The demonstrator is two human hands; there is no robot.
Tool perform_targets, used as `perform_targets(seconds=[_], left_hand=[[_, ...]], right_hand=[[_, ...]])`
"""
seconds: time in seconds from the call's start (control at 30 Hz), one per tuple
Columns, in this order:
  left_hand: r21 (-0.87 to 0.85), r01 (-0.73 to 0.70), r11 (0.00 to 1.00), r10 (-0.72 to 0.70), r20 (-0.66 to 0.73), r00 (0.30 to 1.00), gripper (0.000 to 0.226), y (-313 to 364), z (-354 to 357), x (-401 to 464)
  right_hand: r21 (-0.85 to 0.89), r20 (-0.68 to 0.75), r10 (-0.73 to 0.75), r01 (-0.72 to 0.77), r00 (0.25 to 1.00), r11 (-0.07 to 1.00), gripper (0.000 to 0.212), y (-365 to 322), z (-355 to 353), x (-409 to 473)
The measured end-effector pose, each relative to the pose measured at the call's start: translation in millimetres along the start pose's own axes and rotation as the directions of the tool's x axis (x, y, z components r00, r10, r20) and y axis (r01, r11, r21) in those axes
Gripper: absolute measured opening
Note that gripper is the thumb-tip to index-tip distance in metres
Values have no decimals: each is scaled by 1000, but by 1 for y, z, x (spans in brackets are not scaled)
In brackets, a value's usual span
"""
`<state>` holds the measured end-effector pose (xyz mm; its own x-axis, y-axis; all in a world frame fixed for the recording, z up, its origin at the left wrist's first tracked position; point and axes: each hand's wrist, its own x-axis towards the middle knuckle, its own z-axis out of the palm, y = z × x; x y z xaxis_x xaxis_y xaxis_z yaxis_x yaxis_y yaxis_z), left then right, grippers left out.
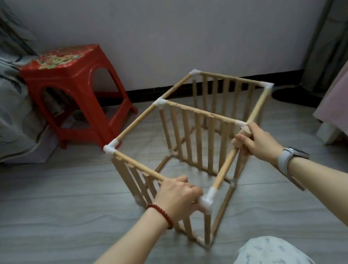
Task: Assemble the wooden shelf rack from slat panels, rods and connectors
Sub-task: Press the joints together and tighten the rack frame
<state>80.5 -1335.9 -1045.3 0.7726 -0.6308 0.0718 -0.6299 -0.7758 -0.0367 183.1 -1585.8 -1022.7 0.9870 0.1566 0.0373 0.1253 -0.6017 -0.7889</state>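
Okay, I'm watching the wooden rack (193,142) standing on the grey floor (67,220) beside a red stool (76,95); my left hand (180,197) is curling around the near white connector (206,203), right hand (256,140) is gripping a rod (225,167).

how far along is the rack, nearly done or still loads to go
Mostly built: the rack stands on the floor with three slat panels joined by rods and white connectors. In hand: the left hand holds the near corner connector, while the right hand grips the top rod near the middle panel. Left: apparently seating that joint.
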Motion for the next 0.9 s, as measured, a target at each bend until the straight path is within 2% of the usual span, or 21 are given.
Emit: perform_targets(seconds=[0.1, 0.2, 0.27, 0.33, 0.4, 0.43, 0.47, 0.5, 0.53, 0.57, 0.6, 0.63, 0.67, 0.7, 0.73, 0.77, 0.8, 0.83, 0.87, 0.9], left_hand=[[-86, 119, 989, -123, -47, 991, 43, 32, 10, 42], [-201, 188, 961, -204, -61, 977, 41, 71, 15, 91], [-305, 224, 926, -244, -27, 969, 35, 92, 18, 116], [-362, 214, 907, -237, -20, 971, 33, 99, 21, 129], [-352, 166, 921, -199, -60, 978, 34, 93, 26, 129], [-330, 153, 932, -184, -66, 981, 35, 86, 28, 124], [-301, 150, 942, -179, -71, 981, 37, 79, 32, 120], [-272, 155, 950, -179, -69, 981, 39, 73, 34, 115], [-255, 158, 954, -181, -68, 981, 40, 69, 36, 113], [-252, 156, 955, -177, -61, 982, 40, 68, 37, 111], [-253, 146, 956, -169, -70, 983, 40, 68, 38, 110], [-249, 139, 959, -164, -84, 983, 40, 68, 39, 111], [-251, 132, 959, -158, -86, 984, 40, 67, 39, 111], [-265, 128, 956, -153, -74, 986, 41, 67, 40, 111], [-279, 130, 952, -156, -72, 985, 41, 68, 42, 111], [-288, 134, 948, -159, -64, 985, 41, 68, 43, 109], [-295, 134, 946, -157, -53, 986, 40, 67, 44, 108], [-301, 134, 944, -152, -38, 988, 38, 65, 45, 105], [-305, 133, 943, -152, -38, 988, 35, 61, 45, 104], [-304, 137, 943, -154, -30, 988, 33, 57, 45, 100]], right_hand=[[-56, 21, -75, 76, 997, 996, 15, -12, -21, -6], [-281, 46, -117, 126, 992, 952, 23, -25, -55, -16], [-378, -2, -130, 119, 992, 918, 28, -39, -85, -20], [-360, -224, -248, 157, 942, 920, 34, -49, -108, -24], [-227, -514, -375, 299, 772, 927, 30, -46, -111, -35], [-225, -570, -380, 307, 728, 925, 25, -36, -100, -47], [-265, -537, -342, 231, 771, 936, 22, -23, -83, -60], [-334, -393, -233, 98, 889, 938, 22, -10, -61, -74], [-439, -204, -80, -18, 976, 898, 22, 2, -43, -83], [-517, -91, 26, -69, 996, 853, 22, 10, -37, -84], [-517, -85, 25, -65, 996, 853, 22, 13, -43, -76], [-456, -137, -16, -49, 990, 888, 23, 7, -57, -63], [-366, -261, -111, 8, 959, 931, 24, -3, -70, -53], [-269, -416, -186, 75, 890, 960, 24, -12, -82, -50], [-180, -557, -263, 194, 788, 964, 23, -14, -84, -50], [-144, -613, -294, 262, 733, 954, 22, -10, -79, -58], [-139, -567, -262, 223, 781, 965, 21, -2, -67, -70], [-177, -424, -172, 105, 889, 979, 21, 4, -48, -86], [-326, -211, -67, -5, 975, 946, 22, 10, -35, -99], [-496, -62, -9, -23, 998, 868, 22, 14, -33, -100]])
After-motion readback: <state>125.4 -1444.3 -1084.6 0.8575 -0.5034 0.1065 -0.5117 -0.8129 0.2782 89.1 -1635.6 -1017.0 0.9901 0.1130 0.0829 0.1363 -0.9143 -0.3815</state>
